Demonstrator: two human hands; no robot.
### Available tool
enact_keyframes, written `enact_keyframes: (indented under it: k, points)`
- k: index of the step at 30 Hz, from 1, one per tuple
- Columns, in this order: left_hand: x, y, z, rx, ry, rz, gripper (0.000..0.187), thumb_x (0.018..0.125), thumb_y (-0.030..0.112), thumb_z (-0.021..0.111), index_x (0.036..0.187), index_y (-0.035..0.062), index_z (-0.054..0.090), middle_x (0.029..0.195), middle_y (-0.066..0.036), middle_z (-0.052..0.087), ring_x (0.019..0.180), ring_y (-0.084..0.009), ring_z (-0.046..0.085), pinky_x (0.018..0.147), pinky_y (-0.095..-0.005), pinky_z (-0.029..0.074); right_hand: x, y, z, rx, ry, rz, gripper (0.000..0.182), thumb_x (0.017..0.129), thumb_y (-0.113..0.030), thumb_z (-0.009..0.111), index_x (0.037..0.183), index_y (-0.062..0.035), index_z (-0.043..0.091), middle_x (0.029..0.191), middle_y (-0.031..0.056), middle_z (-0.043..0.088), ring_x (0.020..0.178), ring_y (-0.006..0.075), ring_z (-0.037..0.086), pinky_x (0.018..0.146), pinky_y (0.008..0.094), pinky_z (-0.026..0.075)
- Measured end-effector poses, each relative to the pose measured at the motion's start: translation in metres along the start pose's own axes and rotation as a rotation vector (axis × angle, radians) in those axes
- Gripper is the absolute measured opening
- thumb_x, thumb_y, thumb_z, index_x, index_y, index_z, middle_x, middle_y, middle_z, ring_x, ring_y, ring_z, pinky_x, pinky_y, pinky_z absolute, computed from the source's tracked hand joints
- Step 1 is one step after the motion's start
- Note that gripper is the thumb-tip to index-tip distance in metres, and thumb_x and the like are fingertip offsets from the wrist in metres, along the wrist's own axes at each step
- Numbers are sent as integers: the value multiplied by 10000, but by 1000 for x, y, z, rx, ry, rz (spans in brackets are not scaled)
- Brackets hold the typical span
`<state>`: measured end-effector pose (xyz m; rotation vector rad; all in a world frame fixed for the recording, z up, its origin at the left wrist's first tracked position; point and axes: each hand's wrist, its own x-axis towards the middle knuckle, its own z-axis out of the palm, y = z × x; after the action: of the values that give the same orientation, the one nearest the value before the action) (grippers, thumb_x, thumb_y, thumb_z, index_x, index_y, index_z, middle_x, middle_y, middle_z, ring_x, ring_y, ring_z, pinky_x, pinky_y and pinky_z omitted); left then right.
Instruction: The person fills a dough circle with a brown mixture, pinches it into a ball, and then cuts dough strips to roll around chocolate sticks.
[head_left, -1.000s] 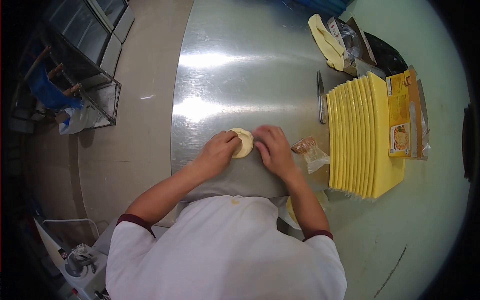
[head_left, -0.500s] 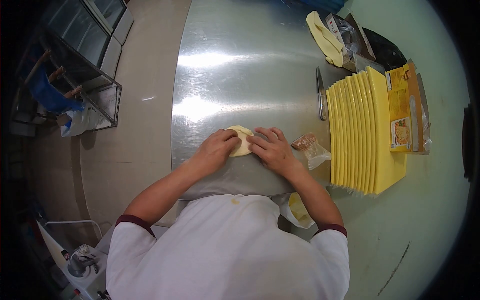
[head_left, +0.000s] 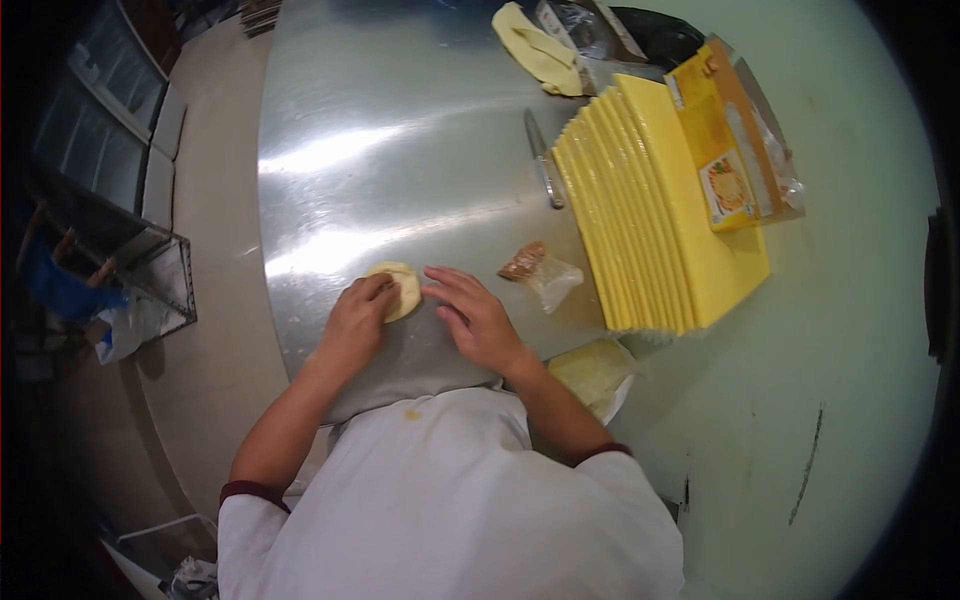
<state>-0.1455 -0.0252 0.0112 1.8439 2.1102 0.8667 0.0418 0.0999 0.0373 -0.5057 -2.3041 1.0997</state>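
A small round piece of pale dough (head_left: 405,292) lies flat on the steel table (head_left: 420,215). My left hand (head_left: 355,318) is on its left side, with fingers curled over the edge and pinching it. Just right of the dough is my right hand (head_left: 478,318), its fingers stretched out and apart, holding nothing. Farther right rests a clear plastic bag (head_left: 555,282) with something reddish-brown and crumbly in one end. A knife (head_left: 543,158) lies beyond that bag.
A long row of yellow plastic-wrapped slabs (head_left: 640,215) stands along the right side, with a yellow carton (head_left: 725,150) against it. At the far end are a larger folded dough sheet (head_left: 538,48) and an opened box (head_left: 590,30). A white bag (head_left: 595,375) sits by the near edge.
My right hand has come off the dough and its fingers have straightened. My left hand stays on the dough. The whole view has turned and shifted, so the table appears farther left.
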Motion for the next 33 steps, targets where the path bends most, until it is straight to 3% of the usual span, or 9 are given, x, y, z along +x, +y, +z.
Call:
enact_keyframes:
  k: [2,6,9,15,18,21,27,30,33]
  points:
    - [3,-1,-3,-5,-22,-12,391,753,-75,603,1131,3,663,1107,-176,671,1050,-361,629,934,-435,508,-29,-8,-18,59,226,33,179,891,23,632,1046,-27,707,1255,140,648,1052,306,662,873,354,538]
    - [19,41,-3,-140,118,-55,270,809,23,683,1075,-3,645,1010,-185,667,958,-345,652,825,-425,534,-96,47,-57,37,736,405,196,928,26,627,1124,11,625,1000,104,646,936,162,635,812,290,541]
    - [52,108,27,-447,-114,-191,291,843,116,754,1065,16,595,942,-157,656,866,-258,659,783,-366,534,-74,76,-63,205,705,575,201,907,-16,654,1102,2,610,903,79,637,844,139,628,721,308,527]
    - [106,128,114,-617,36,-221,292,822,70,715,1068,24,564,798,-125,632,707,-240,647,662,-360,521,-61,74,-80,-34,572,632,251,855,-6,695,1076,-11,576,934,114,635,806,189,641,721,318,530]
    - [102,135,101,-504,40,-145,258,809,21,662,1051,28,573,790,-137,631,687,-275,643,657,-382,517,-68,62,-90,-391,578,450,197,847,72,651,1018,-6,592,878,105,637,747,189,629,683,303,529]
    - [102,145,103,-507,88,-139,239,804,-8,625,1038,28,590,810,-158,638,698,-306,648,660,-402,515,-76,17,-92,-357,510,101,213,846,90,606,1040,7,632,924,145,650,788,273,657,736,334,543]
    - [82,153,116,-560,150,-168,180,846,12,656,1024,7,635,843,-162,663,695,-246,671,637,-354,524,-85,67,-76,180,251,414,377,918,94,499,1261,24,640,1246,160,676,1091,238,670,959,338,506]
    - [72,159,116,-525,141,-91,175,858,29,685,1027,10,641,877,-164,671,729,-240,678,654,-347,525,-79,83,-55,494,462,387,430,894,132,472,1287,52,627,1249,175,676,1143,222,654,956,319,510]
    - [54,150,133,-685,79,-129,229,905,109,690,1108,21,631,1023,-147,681,883,-234,676,776,-333,532,-82,98,-55,376,438,451,446,876,139,512,1294,41,633,1287,172,659,1162,187,627,957,301,508]
